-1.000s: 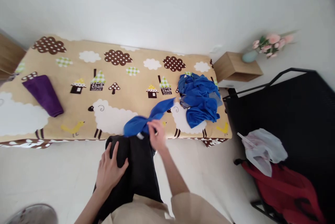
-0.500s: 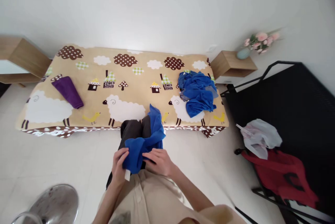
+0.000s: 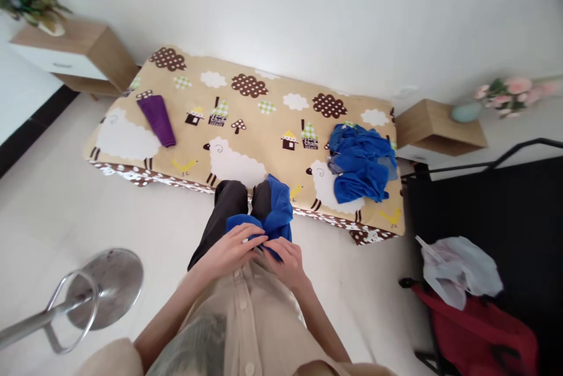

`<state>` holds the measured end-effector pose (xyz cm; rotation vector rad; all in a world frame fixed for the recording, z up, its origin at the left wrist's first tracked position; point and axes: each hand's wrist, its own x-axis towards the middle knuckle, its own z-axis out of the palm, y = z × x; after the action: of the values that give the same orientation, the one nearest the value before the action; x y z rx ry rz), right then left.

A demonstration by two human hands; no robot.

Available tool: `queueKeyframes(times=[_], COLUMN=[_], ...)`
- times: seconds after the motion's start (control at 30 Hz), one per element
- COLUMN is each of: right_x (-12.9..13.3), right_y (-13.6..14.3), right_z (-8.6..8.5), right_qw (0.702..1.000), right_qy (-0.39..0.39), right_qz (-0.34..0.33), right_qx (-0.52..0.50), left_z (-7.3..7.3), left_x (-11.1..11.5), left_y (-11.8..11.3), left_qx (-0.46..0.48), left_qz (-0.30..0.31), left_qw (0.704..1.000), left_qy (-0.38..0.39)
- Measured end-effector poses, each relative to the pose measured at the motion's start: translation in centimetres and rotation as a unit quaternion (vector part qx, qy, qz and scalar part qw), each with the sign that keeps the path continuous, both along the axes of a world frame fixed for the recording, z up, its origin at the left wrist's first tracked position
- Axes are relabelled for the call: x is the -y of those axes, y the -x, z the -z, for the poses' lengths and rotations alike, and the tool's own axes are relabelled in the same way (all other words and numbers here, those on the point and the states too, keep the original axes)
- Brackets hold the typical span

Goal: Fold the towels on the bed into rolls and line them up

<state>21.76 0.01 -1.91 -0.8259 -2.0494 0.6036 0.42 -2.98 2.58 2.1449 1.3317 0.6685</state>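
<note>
A blue cloth (image 3: pixel 278 212) lies across my dark trouser legs, its far end trailing over my right knee. My left hand (image 3: pixel 237 247) and my right hand (image 3: pixel 285 260) meet at the near edge of this cloth, fingertips pinched on it close to my waist. Part of the cloth is hidden under my left hand. Farther off on the bed, to the right, is a crumpled heap of blue cloths (image 3: pixel 360 162). A folded purple cloth (image 3: pixel 157 120) rests at the bed's left side.
The bed (image 3: pixel 264 156) wears a sheep-patterned cover. Bedside cabinets (image 3: pixel 83 59) stand at both ends. At right, a black rack (image 3: pixel 528 206) carries a white plastic bag (image 3: pixel 461 270) and a red bag (image 3: pixel 479 329). A round metal stool base (image 3: pixel 114 282) is at lower left.
My left hand has moved over the cloth toward my right hand, and the two now meet at its edge. The view has turned left and tilted.
</note>
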Motion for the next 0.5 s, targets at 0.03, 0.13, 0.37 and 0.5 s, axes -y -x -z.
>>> queueKeyframes(times=[0.03, 0.13, 0.37, 0.5], right_x=[0.2, 0.5, 0.2, -1.0], right_y=[0.1, -0.2, -3.3, -4.5], right_z=[-0.3, -0.6, 0.3, 1.2], right_qw=[1.000, 0.999, 0.997, 0.998], right_qy=[-0.008, -0.020, -0.007, 0.024], right_qz=[-0.016, -0.025, 0.002, 0.017], right_qx=[0.008, 0.023, 0.072, 0.060], left_z=[0.4, 1.4, 3.0, 1.2], left_x=[-0.2, -0.7, -0.6, -0.2], left_y=[-0.7, -1.7, 3.8, 6.4], left_qx=[-0.018, -0.049, -0.040, 0.067], left_qz=[0.027, 0.039, -0.076, -0.135], left_qw=[0.999, 0.998, 0.995, 0.980], left_qy=[0.006, 0.009, -0.057, -0.132])
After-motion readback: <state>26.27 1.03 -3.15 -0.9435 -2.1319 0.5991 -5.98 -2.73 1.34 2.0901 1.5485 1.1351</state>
